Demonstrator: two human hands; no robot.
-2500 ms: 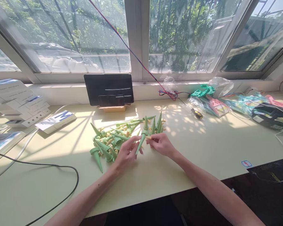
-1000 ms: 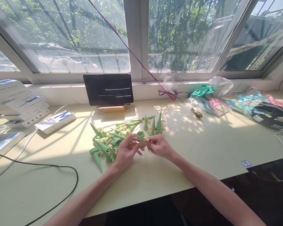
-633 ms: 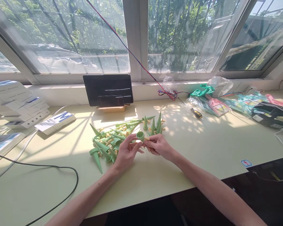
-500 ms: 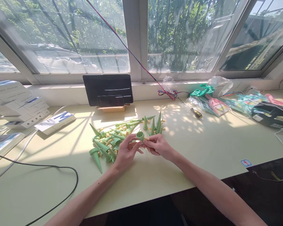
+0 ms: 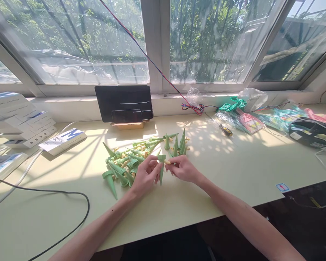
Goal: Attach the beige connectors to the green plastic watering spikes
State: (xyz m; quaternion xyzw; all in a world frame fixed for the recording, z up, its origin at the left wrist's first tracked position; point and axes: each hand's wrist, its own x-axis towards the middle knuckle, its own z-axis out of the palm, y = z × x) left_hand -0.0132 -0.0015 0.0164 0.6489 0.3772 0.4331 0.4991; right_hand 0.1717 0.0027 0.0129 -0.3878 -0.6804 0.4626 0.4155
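Note:
A green plant watering spike points tip down between my two hands, its wide threaded collar uppermost. My left hand is closed on it from the left, thumb and fingers pinching below the collar. From the right, my right hand pinches the small tan valve that juts out of the spike's side. Just left of my left hand lies a loose pile of similar spikes, many with tan valves. Beyond my right hand several more spikes stand upright on their collars.
A black tablet leans on a cardboard stand at the back. White boxes are at the left, near a dark cable. Toward the right back lie a screwdriver, plastic bags and a black device. The table's front edge runs below my forearms.
The spike in my hands has tilted: its open collar faced me before, and now its side shows with the tip downward. My right hand has shifted slightly, still at the tan valve.

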